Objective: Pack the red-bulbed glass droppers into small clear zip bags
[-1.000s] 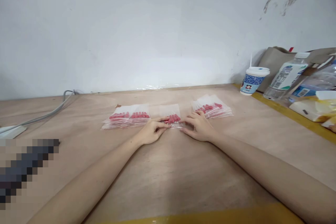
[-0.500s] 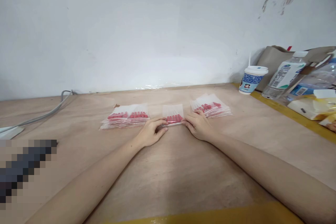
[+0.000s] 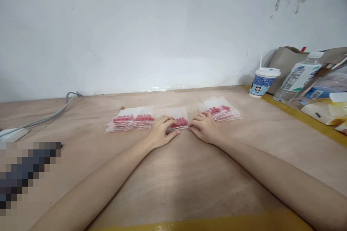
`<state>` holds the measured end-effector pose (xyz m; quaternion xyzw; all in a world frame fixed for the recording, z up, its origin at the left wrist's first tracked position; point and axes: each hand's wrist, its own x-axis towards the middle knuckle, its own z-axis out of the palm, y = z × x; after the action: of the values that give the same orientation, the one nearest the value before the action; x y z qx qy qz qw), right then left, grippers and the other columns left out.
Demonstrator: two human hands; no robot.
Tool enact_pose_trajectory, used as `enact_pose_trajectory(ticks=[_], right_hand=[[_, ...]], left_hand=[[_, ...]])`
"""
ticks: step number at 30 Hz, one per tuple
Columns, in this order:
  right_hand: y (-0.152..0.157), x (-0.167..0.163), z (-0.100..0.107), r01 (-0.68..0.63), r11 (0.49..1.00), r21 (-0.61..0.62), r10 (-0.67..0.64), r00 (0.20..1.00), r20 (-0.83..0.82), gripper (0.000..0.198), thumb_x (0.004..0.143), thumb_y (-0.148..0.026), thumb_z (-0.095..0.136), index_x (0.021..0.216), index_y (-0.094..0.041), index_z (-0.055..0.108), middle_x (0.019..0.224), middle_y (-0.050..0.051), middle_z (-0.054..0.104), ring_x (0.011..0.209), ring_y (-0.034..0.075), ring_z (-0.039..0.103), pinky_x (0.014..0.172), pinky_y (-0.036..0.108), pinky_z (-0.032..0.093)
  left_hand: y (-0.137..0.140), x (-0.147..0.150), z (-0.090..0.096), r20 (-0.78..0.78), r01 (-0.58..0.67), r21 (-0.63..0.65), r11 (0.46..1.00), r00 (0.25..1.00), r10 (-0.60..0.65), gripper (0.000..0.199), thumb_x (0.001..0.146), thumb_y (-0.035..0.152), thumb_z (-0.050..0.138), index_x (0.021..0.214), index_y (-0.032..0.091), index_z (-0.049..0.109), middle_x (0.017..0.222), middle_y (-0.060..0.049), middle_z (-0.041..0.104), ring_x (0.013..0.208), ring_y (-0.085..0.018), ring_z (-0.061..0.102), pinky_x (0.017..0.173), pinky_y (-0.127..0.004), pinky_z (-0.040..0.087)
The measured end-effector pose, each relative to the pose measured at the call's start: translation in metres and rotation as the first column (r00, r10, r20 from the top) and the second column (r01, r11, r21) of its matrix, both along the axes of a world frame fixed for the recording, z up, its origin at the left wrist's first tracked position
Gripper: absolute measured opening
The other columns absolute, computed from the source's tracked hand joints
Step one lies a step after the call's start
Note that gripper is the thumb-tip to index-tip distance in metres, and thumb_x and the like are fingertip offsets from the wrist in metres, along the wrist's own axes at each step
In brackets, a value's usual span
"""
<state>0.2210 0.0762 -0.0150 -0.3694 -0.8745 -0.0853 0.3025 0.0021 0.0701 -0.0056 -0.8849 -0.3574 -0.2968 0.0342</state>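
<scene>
In the middle of the table lies a small clear plastic bag (image 3: 179,113) with a row of red capsule-shaped pieces in its lower part. My left hand (image 3: 161,132) is curled over the bag's left side, fingers on top and thumb at the lower edge, hiding some of the red pieces. At the bag's lower right corner, the bent fingertips and thumb of my right hand (image 3: 205,128) are closed on its edge. A stack of similar bags (image 3: 130,119) lies left of my left hand. Another stack of bags (image 3: 223,110) spreads just behind my right hand.
A paper cup with a straw (image 3: 262,82), a plastic bottle (image 3: 300,77), a grey-brown bag (image 3: 279,63) and yellow-white packaging (image 3: 322,111) stand at the right. A grey cable (image 3: 61,111) runs along the left. The wall (image 3: 162,32) bounds the table's back.
My left hand has moved right, from the bag's left edge to over its left part, covering some red pieces. My right hand stays at the right corner. The view has shifted slightly.
</scene>
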Motion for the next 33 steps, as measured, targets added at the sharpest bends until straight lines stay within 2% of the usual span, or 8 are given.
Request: enact_pose_trajectory(ticks=[5, 9, 20, 25, 33], right_hand=[[0.004, -0.003, 0.000, -0.022, 0.995, 0.101, 0.018, 0.999, 0.040, 0.019, 0.086, -0.022, 0.046, 0.078, -0.020, 0.063, 0.075, 0.002, 0.065, 0.078, 0.016, 0.052, 0.085, 0.037, 0.024], [0.005, -0.003, 0.000, -0.026, 0.988, 0.153, 0.020, 0.999, 0.044, 0.023, 0.088, -0.023, 0.043, 0.076, -0.018, 0.062, 0.073, 0.003, 0.064, 0.075, 0.016, 0.051, 0.088, 0.038, 0.022], [0.004, -0.004, 0.000, -0.042, 0.988, 0.146, 0.036, 0.998, 0.042, 0.024, 0.088, -0.027, 0.042, 0.076, -0.019, 0.061, 0.072, 0.003, 0.063, 0.076, 0.016, 0.050, 0.088, 0.039, 0.022], [0.002, 0.000, 0.002, -0.026, 0.990, 0.139, 0.020, 0.999, 0.044, 0.021, 0.087, -0.023, 0.042, 0.077, -0.019, 0.060, 0.074, 0.002, 0.063, 0.078, 0.016, 0.051, 0.090, 0.040, 0.020], [0.002, 0.001, 0.002, -0.015, 0.994, 0.109, 0.012, 1.000, 0.027, 0.018, 0.085, -0.021, 0.044, 0.075, -0.020, 0.059, 0.074, 0.001, 0.064, 0.078, 0.016, 0.052, 0.091, 0.041, 0.018]], left_hand=[[0.010, 0.022, 0.000, -0.084, 0.087, 0.072, 0.994, 0.993, -0.081, 0.013, 0.084, 0.025, 0.053, 0.092, 0.020, 0.061, 0.100, -0.005, 0.062, 0.094, -0.019, 0.055, 0.084, -0.034, 0.041], [0.016, 0.029, -0.001, -0.138, 0.132, 0.132, 0.982, 0.984, -0.114, 0.016, 0.086, 0.019, 0.046, 0.085, 0.018, 0.062, 0.091, -0.006, 0.065, 0.088, -0.020, 0.057, 0.083, -0.037, 0.041], [0.016, 0.027, 0.000, -0.198, 0.158, 0.193, 0.968, 0.973, -0.119, 0.020, 0.086, 0.016, 0.042, 0.079, 0.018, 0.061, 0.086, -0.005, 0.066, 0.085, -0.019, 0.058, 0.081, -0.035, 0.042], [0.013, 0.017, 0.003, -0.188, 0.132, 0.207, 0.969, 0.978, -0.093, 0.019, 0.087, 0.017, 0.042, 0.080, 0.017, 0.060, 0.082, -0.006, 0.065, 0.081, -0.019, 0.056, 0.080, -0.036, 0.043], [0.003, -0.017, 0.007, -0.222, 0.084, 0.213, 0.973, 0.974, -0.036, 0.021, 0.089, 0.019, 0.039, 0.081, 0.017, 0.058, 0.081, -0.008, 0.063, 0.082, -0.020, 0.056, 0.078, -0.036, 0.043]])
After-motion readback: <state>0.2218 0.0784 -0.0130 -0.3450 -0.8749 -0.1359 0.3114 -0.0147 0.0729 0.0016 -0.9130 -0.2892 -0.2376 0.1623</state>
